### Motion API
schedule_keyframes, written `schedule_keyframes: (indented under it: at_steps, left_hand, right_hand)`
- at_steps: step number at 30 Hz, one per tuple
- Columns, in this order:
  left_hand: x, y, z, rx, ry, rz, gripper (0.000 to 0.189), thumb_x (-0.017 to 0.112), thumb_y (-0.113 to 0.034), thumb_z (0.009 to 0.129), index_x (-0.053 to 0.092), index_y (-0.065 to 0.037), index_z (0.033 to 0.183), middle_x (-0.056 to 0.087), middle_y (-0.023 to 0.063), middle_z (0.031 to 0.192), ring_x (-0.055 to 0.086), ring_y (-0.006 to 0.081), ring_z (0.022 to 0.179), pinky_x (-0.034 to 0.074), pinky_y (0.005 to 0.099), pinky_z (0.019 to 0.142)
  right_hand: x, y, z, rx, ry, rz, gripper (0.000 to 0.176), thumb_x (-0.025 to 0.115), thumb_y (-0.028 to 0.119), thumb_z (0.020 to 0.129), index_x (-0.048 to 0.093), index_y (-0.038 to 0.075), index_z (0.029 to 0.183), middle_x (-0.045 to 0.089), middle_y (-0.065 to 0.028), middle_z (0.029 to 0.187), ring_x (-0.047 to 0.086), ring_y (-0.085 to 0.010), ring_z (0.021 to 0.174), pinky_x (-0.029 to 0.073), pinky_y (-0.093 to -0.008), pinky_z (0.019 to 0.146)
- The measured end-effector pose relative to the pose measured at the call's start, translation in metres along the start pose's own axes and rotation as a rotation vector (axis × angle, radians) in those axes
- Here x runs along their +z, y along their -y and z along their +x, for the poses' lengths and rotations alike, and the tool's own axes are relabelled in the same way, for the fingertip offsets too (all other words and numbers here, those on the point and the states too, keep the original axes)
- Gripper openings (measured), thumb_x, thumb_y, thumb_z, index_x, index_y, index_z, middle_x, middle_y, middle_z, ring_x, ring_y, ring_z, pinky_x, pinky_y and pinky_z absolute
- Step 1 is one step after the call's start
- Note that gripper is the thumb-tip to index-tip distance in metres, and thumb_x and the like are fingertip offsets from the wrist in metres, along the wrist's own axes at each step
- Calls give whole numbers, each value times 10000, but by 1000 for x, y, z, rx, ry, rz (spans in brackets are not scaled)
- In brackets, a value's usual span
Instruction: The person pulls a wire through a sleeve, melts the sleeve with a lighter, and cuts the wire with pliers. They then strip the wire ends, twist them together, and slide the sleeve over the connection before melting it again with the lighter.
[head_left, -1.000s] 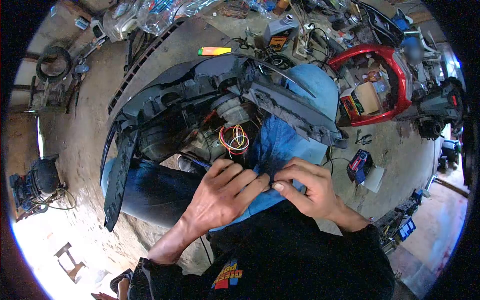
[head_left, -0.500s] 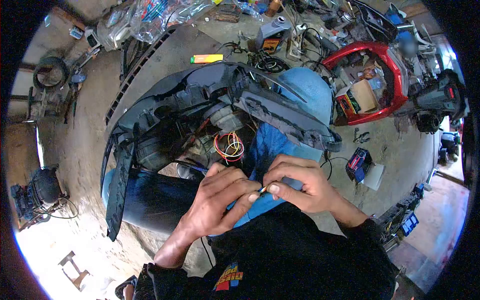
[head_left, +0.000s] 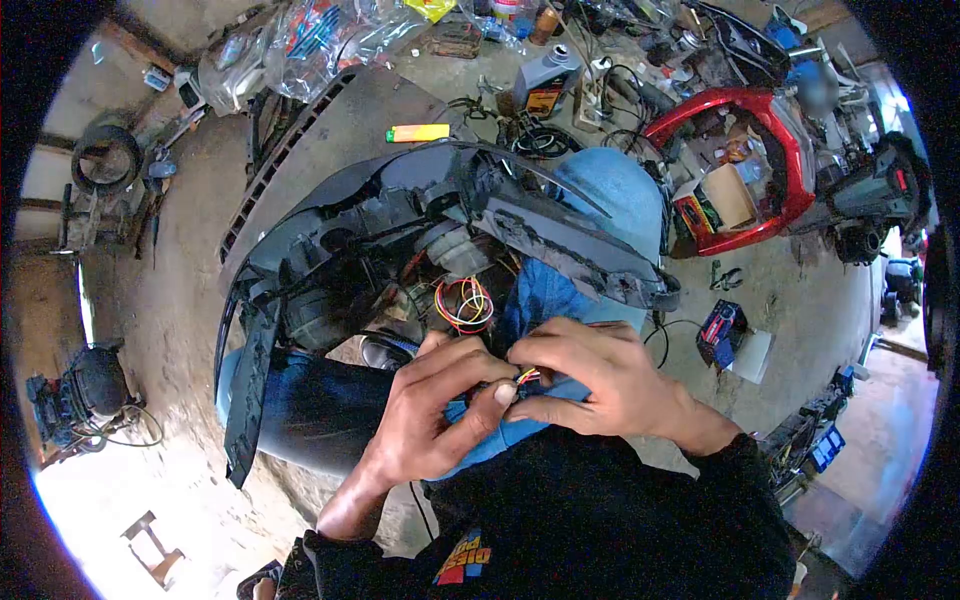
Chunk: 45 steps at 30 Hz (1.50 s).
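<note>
A large black moulded vehicle part (head_left: 370, 225), perhaps a headlight or bumper assembly, lies across my lap. From its middle hangs a loose coil of red, yellow and white wires (head_left: 464, 303). Just below the coil, my left hand (head_left: 445, 400) pinches the ends of thin coloured wires (head_left: 527, 377) between thumb and forefinger. My right hand (head_left: 605, 380) is curled round the same wires from the other side, its thumb a little away from its forefinger. The wires between the hands look yellow, red and white. The tips inside my fingers are hidden.
Beyond the black part lie an orange and green box (head_left: 418, 133) and a grey oil bottle (head_left: 547, 80). To the right are a red plastic frame (head_left: 800, 190), an open cardboard box (head_left: 728, 195) and a blue box (head_left: 720, 330). Clear plastic bags (head_left: 300, 50) sit at the back left.
My right thumb has moved down and away from its forefinger, and more of the coloured wires shows between my hands. My left hand keeps its pinch. The view has shifted slightly.
</note>
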<state>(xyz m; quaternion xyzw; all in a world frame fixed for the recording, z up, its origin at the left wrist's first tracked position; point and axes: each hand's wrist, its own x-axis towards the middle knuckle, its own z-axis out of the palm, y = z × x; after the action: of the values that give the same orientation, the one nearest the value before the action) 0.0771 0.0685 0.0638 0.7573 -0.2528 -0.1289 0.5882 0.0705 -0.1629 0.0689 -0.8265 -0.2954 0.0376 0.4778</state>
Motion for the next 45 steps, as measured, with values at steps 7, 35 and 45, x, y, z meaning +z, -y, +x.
schedule_keyframes:
  at_steps: [7, 35, 45]
  left_hand:
    - [-6, -12, 1, -72, 26, -47, 97, 693, -76, 906, 693, -15, 981, 624, 108, 828, 585, 276, 752, 429, 373, 742]
    - [4, -2, 7, 231, 35, 448, 232, 744, -76, 845, 692, -31, 1067, 637, 79, 959, 599, 268, 827, 464, 386, 723]
    - [13, 22, -10, 476, 31, 740, 437, 696, -179, 776, 699, -59, 1196, 646, 29, 1051, 604, 209, 908, 502, 336, 769]
  right_hand:
    - [-9, 4, 8, -124, -49, -99, 416, 907, 249, 769, 736, 8, 1062, 749, -115, 929, 742, -226, 714, 587, -310, 615]
    - [-12, 9, -5, 545, 41, 500, 174, 669, 181, 1015, 703, 10, 1010, 647, -45, 717, 628, -125, 653, 466, -280, 605]
    - [-16, -1, -9, 872, 328, 881, 308, 540, 286, 1089, 612, 48, 907, 562, 22, 677, 538, -61, 619, 420, -253, 582]
